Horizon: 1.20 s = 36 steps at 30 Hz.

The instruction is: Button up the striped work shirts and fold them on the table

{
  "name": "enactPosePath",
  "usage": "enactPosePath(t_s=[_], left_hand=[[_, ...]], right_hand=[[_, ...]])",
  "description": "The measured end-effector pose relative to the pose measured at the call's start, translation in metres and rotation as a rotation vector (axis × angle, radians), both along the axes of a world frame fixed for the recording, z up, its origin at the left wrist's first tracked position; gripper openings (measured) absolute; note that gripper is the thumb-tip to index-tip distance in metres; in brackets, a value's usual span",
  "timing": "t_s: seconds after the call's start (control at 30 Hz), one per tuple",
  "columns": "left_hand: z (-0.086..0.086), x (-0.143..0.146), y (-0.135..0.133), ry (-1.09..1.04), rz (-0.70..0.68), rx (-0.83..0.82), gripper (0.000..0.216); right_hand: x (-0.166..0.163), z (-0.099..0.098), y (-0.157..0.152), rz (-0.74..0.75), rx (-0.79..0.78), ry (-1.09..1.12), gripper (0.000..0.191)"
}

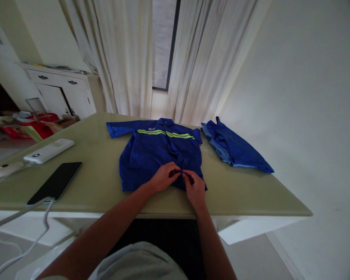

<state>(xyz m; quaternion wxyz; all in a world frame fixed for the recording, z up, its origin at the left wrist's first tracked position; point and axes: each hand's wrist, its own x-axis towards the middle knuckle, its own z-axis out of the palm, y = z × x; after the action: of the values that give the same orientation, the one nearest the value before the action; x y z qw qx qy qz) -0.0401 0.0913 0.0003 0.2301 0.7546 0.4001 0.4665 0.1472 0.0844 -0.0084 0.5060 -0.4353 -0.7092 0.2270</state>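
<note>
Two forearms [128, 210] across the near edge of a green table [96, 200], angled in toward each other. To their left, a white cable [46, 224], plugged into the near end of a black phone [56, 182].

Left hand [165, 175]: pinching a small bit of cloth between thumb and fingertips. Right hand [194, 187]: likewise pinching, with fingertips just beside the left's — both on the front of a blue shirt [148, 155], close to the hem [132, 189].

Shirt: laid on the table straight ahead of the body, front up, somewhat rumpled. Long axis from hem to collar [165, 121], nearly straight away from the body — hem on the near side, collar toward the window [165, 42]. Sleeves out sideways: one [119, 128] stretched left, the other [197, 136] to the right. Across the chest, a yellow and silver stripe [180, 135], crosswise to the long axis.

Farther left, a white device [49, 151], lying aslant. Just beyond the right sleeve, a heap of blue clothes [242, 149]. Past the table, a white cabinet [61, 87] on the left, then pale curtains [122, 58] at either side of the window.
</note>
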Motion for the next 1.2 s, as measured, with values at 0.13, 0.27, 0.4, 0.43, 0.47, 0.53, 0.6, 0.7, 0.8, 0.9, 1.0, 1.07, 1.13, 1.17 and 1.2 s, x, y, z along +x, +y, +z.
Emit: enactPosePath(t_s=[0.13, 0.27, 0.4, 0.43, 0.47, 0.53, 0.6, 0.7, 0.8, 0.9, 1.0, 1.07, 1.13, 1.17, 1.2], left_hand=[[-0.0020, 0.0005, -0.0004, 0.032, 0.003, 0.044, 0.010], [-0.0040, 0.0016, -0.0005, 0.072, 0.045, 0.080, 0.010], [-0.0045, 0.0016, -0.0013, 0.080, 0.056, 0.088, 0.009], [-0.0042, 0.0015, -0.0016, 0.077, 0.056, 0.090, 0.009], [-0.0038, 0.0015, -0.0020, 0.075, 0.058, 0.092, 0.008], [-0.0030, 0.0017, -0.0028, 0.071, 0.065, 0.097, 0.008], [-0.0027, 0.0023, -0.0038, 0.075, 0.069, 0.104, 0.007], [-0.0032, 0.0034, -0.0050, 0.073, 0.040, 0.113, 0.008], [-0.0032, 0.0042, -0.0058, 0.057, 0.015, 0.121, 0.009], [-0.0015, 0.0046, -0.0059, 0.043, 0.040, 0.132, 0.010], [0.0004, 0.0047, -0.0052, 0.018, 0.081, 0.117, 0.011], [0.0013, 0.0047, -0.0048, 0.016, 0.090, 0.089, 0.012], [0.0019, 0.0049, -0.0049, 0.019, 0.100, 0.053, 0.013], [0.0021, 0.0050, -0.0050, 0.017, 0.113, 0.040, 0.014], [0.0024, 0.0050, -0.0051, 0.014, 0.125, 0.032, 0.014]], right_hand=[[-0.0002, -0.0003, 0.0004, -0.064, -0.089, 0.082, 0.024], [-0.0015, 0.0009, -0.0013, -0.089, -0.092, 0.078, 0.025], [-0.0020, 0.0030, -0.0034, -0.082, -0.074, 0.065, 0.024], [-0.0020, 0.0035, -0.0038, -0.080, -0.071, 0.065, 0.024], [-0.0021, 0.0039, -0.0041, -0.081, -0.069, 0.066, 0.025], [-0.0021, 0.0044, -0.0042, -0.088, -0.069, 0.066, 0.025], [-0.0021, 0.0046, -0.0041, -0.098, -0.072, 0.067, 0.025], [-0.0019, 0.0044, -0.0036, -0.092, -0.073, 0.073, 0.025], [-0.0017, 0.0043, -0.0034, -0.066, -0.092, 0.088, 0.026], [-0.0019, 0.0042, -0.0036, -0.046, -0.111, 0.106, 0.027], [-0.0020, 0.0038, -0.0039, -0.041, -0.115, 0.098, 0.028], [-0.0018, 0.0036, -0.0040, -0.043, -0.114, 0.084, 0.028], [-0.0015, 0.0039, -0.0040, -0.041, -0.111, 0.079, 0.028], [-0.0014, 0.0043, -0.0041, -0.035, -0.111, 0.080, 0.028], [-0.0014, 0.0048, -0.0041, -0.029, -0.111, 0.079, 0.028]])
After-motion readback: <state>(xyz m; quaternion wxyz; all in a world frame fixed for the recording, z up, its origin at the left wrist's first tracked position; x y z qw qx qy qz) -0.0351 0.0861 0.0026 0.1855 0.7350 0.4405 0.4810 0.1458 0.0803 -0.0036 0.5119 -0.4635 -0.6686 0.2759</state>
